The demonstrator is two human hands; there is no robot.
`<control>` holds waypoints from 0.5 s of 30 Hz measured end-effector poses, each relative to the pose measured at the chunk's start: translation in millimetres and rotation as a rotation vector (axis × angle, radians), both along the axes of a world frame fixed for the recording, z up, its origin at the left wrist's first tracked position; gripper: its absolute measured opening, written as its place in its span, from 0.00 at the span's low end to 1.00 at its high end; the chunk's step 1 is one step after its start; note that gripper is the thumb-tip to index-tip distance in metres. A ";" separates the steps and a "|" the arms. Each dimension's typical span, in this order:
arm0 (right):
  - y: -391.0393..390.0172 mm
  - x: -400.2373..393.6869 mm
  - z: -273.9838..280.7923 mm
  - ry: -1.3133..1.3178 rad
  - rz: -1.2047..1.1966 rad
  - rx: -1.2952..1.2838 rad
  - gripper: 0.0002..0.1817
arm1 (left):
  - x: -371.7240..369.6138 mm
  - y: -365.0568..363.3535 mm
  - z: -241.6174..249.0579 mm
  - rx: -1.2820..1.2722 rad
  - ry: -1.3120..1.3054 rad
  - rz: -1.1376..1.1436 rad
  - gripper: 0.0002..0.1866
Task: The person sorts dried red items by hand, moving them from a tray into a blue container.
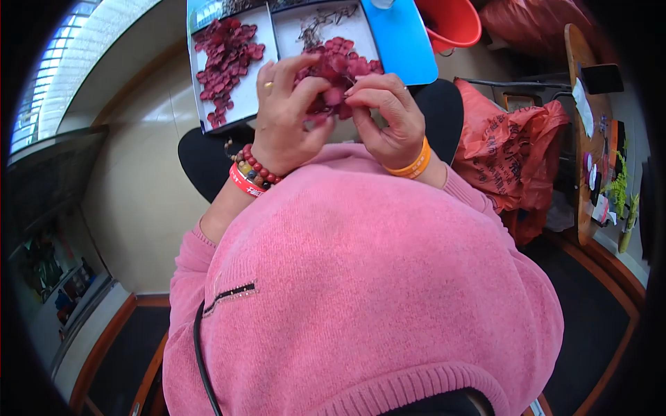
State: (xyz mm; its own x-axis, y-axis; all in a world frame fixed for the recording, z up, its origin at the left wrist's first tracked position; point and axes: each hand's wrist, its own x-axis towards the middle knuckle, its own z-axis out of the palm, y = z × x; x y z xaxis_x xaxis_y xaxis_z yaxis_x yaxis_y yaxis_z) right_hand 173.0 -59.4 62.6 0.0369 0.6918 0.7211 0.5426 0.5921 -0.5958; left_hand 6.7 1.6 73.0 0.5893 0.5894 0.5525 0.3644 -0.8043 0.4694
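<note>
Dark red artificial flowers (338,64) are bunched between my two hands, over the near part of a white tray (239,97). My left hand (290,114) curls its fingers around the left side of this bunch; the thumb lies below it. On the right side, my right hand (390,119) has thumb and forefinger pinched together against the petals. Whatever is in that pinch is too small to make out. A pile of similar red flowers (225,66) lies in the tray's left compartment. Thin dark stems (320,24) lie in the right compartment, beyond my hands.
A blue board (406,45) borders the tray on the right, with a red bucket (454,24) past it. Red plastic bags (510,152) stand at my right, next to a wooden table (577,83) carrying a dark phone-like object (602,78). My dark-clothed knees are under the tray.
</note>
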 end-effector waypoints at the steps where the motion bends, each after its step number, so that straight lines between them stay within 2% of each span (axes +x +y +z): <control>1: -2.1 1.3 -2.6 0.060 -0.023 -0.059 0.12 | -3.5 2.4 -8.1 -0.114 -0.049 0.019 0.11; 3: -2.5 7.9 -12.6 0.234 -0.074 -0.212 0.10 | -9.2 10.1 -28.5 -0.327 -0.156 0.028 0.08; 5: 1.0 15.9 -34.8 0.492 -0.139 -0.499 0.07 | -12.6 8.7 -24.3 -0.531 -0.242 0.024 0.06; 6: 3.6 25.1 -49.5 0.629 -0.123 -0.618 0.04 | -15.9 8.1 -28.7 -0.507 -0.222 0.051 0.06; 9: 30.2 81.6 -71.7 0.551 -0.226 -0.608 0.04 | -22.7 -0.2 -38.9 -0.536 -0.177 0.155 0.05; 11: 62.3 149.6 -70.3 0.787 -0.166 -0.628 0.05 | -28.4 -4.2 -48.9 -0.578 -0.178 0.164 0.04; 12: 83.6 173.5 -73.5 0.850 -0.337 -0.408 0.08 | -29.1 -7.6 -50.0 -0.618 -0.193 0.176 0.04; 14: 115.2 225.8 -73.3 0.887 -0.612 -0.428 0.21 | -32.3 -12.6 -53.5 -0.633 -0.182 0.190 0.03; 15: 118.0 229.7 -72.9 0.869 -0.607 -0.503 0.22 | -33.0 -13.0 -55.1 -0.638 -0.179 0.196 0.03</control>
State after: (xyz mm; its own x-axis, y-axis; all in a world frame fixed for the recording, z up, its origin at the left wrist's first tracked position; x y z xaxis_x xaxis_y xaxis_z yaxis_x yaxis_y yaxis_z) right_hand 402.8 58.7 -10.3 0.8044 0.5912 -0.0584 -0.0495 -0.0313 -0.9983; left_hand -26.2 -11.4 17.9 0.3710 0.9179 0.1409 0.3477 -0.2780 0.8955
